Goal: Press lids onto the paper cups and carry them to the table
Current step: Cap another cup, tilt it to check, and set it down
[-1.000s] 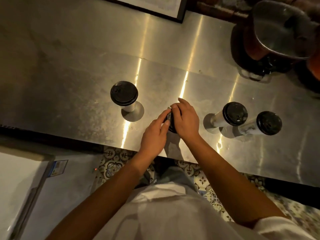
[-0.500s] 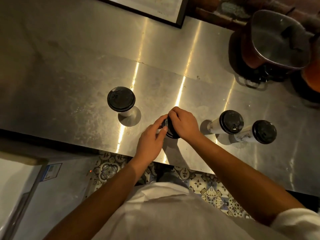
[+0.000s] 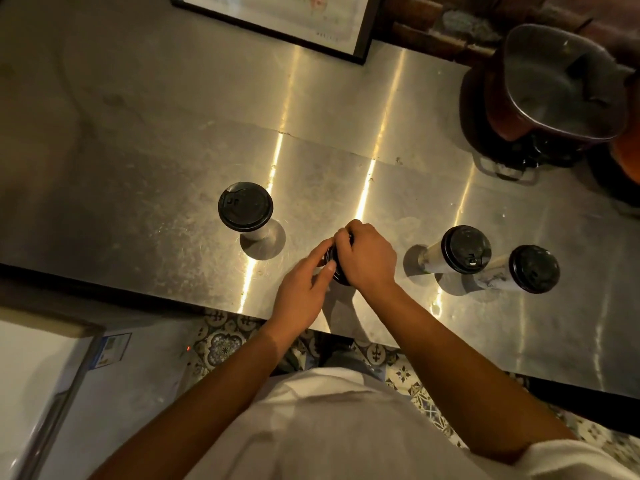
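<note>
A black lid (image 3: pixel 336 269) tops a paper cup near the front edge of the steel counter (image 3: pixel 145 174); the cup body is hidden under my hands. My right hand (image 3: pixel 369 258) curls over the lid from the right and far side. My left hand (image 3: pixel 303 291) pinches the lid's left rim with thumb and fingers. A lidded cup (image 3: pixel 246 207) stands to the left. Two more lidded cups (image 3: pixel 465 250) (image 3: pixel 533 269) stand side by side on the right.
A dark red pot (image 3: pixel 561 88) with a metal rim sits at the counter's far right. A black-framed sheet (image 3: pixel 287 19) lies at the back. A white appliance (image 3: pixel 45 382) stands at lower left over patterned floor tiles (image 3: pixel 221 344).
Both hands have stayed on the middle cup's lid, the fingers working around its rim. The camera has shifted slightly, so the cups sit lower in view.
</note>
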`<move>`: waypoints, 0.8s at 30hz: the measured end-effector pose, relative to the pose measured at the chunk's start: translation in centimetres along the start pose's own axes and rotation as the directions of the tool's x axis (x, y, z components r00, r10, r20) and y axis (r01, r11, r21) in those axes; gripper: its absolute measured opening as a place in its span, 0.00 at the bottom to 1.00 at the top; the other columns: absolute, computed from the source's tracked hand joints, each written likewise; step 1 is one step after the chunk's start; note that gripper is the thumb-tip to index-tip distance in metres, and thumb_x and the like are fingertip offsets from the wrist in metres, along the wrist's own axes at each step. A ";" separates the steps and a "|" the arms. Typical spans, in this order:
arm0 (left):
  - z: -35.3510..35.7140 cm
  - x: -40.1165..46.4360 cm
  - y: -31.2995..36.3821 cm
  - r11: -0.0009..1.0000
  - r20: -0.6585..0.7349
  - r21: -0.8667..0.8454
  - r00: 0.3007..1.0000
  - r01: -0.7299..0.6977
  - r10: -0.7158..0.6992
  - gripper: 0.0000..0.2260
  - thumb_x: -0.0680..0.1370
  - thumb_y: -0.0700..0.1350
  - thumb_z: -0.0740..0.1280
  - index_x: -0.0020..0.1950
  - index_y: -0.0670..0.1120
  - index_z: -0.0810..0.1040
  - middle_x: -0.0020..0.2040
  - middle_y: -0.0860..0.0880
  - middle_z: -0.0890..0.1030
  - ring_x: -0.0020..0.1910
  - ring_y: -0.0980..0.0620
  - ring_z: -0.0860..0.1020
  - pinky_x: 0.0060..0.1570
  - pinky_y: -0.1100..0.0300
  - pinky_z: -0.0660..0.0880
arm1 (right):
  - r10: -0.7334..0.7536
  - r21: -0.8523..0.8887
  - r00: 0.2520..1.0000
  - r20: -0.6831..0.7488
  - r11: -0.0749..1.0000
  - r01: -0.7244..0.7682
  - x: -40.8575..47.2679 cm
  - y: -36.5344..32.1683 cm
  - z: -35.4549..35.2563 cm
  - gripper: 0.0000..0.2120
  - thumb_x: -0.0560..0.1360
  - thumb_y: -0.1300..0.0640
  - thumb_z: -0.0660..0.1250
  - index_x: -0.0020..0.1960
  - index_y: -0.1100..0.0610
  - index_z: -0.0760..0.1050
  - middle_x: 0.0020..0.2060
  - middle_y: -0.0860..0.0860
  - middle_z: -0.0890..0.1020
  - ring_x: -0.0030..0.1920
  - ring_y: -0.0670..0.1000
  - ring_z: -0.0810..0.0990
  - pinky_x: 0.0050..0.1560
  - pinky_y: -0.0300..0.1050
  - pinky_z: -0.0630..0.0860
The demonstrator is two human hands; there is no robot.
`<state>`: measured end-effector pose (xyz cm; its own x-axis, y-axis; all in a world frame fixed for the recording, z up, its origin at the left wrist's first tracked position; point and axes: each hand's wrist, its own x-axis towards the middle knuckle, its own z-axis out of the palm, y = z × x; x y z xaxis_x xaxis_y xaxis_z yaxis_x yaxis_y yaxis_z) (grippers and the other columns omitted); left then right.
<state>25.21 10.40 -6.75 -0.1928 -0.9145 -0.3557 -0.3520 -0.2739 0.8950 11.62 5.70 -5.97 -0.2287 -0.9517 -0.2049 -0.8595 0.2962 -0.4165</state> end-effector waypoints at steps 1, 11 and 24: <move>-0.1 0.0 0.2 1.000 -0.008 -0.029 1.000 0.009 -0.009 0.18 0.86 0.54 0.59 0.75 0.70 0.66 0.64 0.58 0.79 0.62 0.57 0.80 0.63 0.56 0.78 | 0.023 -0.035 0.999 0.038 0.999 -0.022 0.0 -0.2 -0.3 0.19 0.84 0.43 0.53 0.54 0.54 0.76 0.44 0.50 0.77 0.43 0.56 0.79 0.38 0.45 0.67; -3.8 0.4 1.9 0.999 -0.002 -0.044 0.999 0.033 -0.033 0.12 0.85 0.53 0.62 0.64 0.57 0.82 0.61 0.57 0.84 0.62 0.58 0.80 0.68 0.49 0.76 | 0.135 0.387 0.966 0.222 0.897 -0.214 -1.2 -1.1 -6.7 0.16 0.82 0.39 0.61 0.58 0.47 0.79 0.54 0.50 0.82 0.54 0.53 0.80 0.54 0.49 0.76; -10.0 -2.2 14.1 0.939 -0.097 -0.235 0.967 -0.251 0.234 0.24 0.72 0.52 0.74 0.67 0.55 0.75 0.61 0.57 0.79 0.57 0.54 0.83 0.49 0.58 0.84 | 0.016 0.902 0.994 0.105 0.419 -0.102 -5.3 -5.1 -17.9 0.20 0.78 0.35 0.58 0.63 0.41 0.78 0.62 0.48 0.81 0.60 0.54 0.81 0.47 0.46 0.81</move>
<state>29.86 5.58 9.36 -0.1795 -0.9777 -0.1087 -0.0676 -0.0979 0.9929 9.04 7.82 13.13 -0.1931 -0.9332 -0.3031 0.0751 0.2939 -0.9529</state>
